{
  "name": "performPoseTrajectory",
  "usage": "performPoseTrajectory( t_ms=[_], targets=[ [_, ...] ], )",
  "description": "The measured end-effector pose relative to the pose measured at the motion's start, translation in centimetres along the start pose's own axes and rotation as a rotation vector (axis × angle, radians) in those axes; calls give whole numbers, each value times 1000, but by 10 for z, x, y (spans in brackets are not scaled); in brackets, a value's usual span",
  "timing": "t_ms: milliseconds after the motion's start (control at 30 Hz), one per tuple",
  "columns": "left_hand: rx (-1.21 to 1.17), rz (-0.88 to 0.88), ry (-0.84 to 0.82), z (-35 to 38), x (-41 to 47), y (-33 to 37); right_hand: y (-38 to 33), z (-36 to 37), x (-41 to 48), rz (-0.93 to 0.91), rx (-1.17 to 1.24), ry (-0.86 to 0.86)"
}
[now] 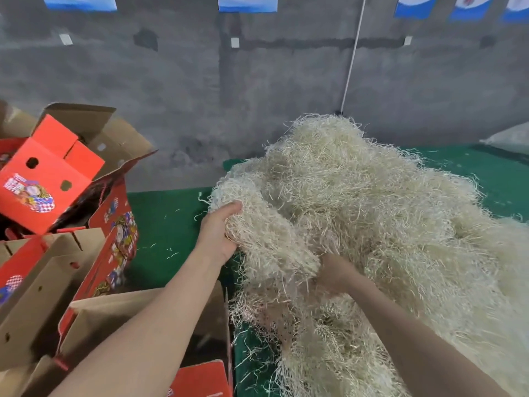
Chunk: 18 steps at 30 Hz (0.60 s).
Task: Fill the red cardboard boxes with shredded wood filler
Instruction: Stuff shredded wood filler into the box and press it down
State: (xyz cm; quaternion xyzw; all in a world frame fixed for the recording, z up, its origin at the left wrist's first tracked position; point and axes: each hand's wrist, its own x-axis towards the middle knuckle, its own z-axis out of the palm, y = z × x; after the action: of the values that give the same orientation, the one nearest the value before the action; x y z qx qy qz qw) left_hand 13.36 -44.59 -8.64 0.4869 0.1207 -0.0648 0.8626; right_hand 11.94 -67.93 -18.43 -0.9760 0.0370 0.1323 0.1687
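Note:
A big heap of pale shredded wood filler [372,213] lies on the green floor at the right. My left hand [219,233] grips a clump at the heap's left edge, thumb on top and fingers buried in the strands. My right hand [333,272] is pushed into the filler just to the right of it; its fingers are hidden among the strands. An open red cardboard box [120,313] with brown inner flaps stands under my left forearm, and what is inside it is hidden.
More red cardboard boxes [48,179] are piled at the left, one tilted on top with its flaps open. A grey concrete wall [257,96] runs behind. Green floor covering [166,224] shows between the boxes and the heap, with loose strands on it.

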Motion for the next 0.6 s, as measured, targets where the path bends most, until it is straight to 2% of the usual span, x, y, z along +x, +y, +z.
performPoseTrajectory(
  t_ms=[100, 233, 367, 433, 500, 533, 600],
  targets=[
    [17, 30, 32, -3, 3, 5, 16, -2, -8, 7, -9, 0],
    [18, 14, -23, -2, -5, 8, -9, -56, -29, -180, 261, -250],
    [54, -8, -91, -5, -5, 8, -38, -106, -44, -369, 398, -96],
    [61, -6, -120, -4, -3, 9, -53, -100, -45, -378, 587, -169],
    [51, 11, -146, -1, -5, 12, -64, -73, -43, -317, 625, -291],
    [49, 27, -145, -1, -6, 15, -68, -60, -41, -275, 568, -266],
    [92, 34, -141, -7, -2, 18, -68, -45, -32, -179, 627, -52]
  ],
)
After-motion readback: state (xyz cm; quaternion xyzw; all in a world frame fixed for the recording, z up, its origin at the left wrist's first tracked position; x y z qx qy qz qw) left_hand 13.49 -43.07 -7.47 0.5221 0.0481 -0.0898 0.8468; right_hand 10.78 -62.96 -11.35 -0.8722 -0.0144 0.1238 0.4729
